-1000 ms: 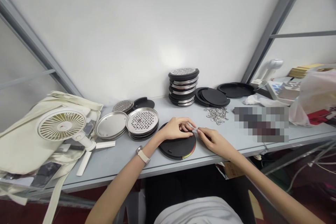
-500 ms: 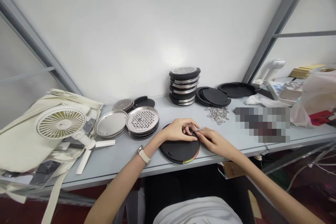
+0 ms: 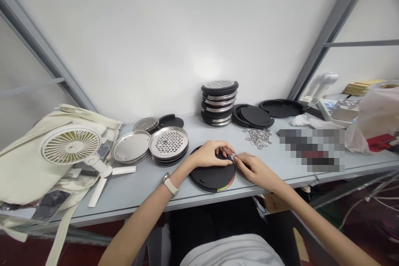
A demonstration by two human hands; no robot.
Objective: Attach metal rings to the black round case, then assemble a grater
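A round black disc [image 3: 215, 178] with a red, yellow and green strip along its right edge lies at the table's front. My left hand [image 3: 212, 153] rests across its upper part, the thumb on its face and the fingers curled over the far edge, holding it. Beside that edge, my right hand [image 3: 251, 168] pinches a small silver metal clip [image 3: 231, 156] between thumb and fingers, against the disc's right side. The fingers partly hide the clip. A heap of similar thin metal pieces [image 3: 258, 138] lies just beyond my right hand.
Perforated metal grater discs [image 3: 169, 141] and plain metal plates [image 3: 131, 147] are stacked at left. Behind stand a tall stack of black-and-metal discs [image 3: 219, 104] and black trays [image 3: 282, 107]. A white fan [image 3: 73, 147] and a cream bag [image 3: 28, 166] occupy the left end; a plastic bag [image 3: 377, 112], the right.
The silver clip at my right fingertips shows more clearly now. The disc has shifted very slightly left, and both hands stay close together at its edge.
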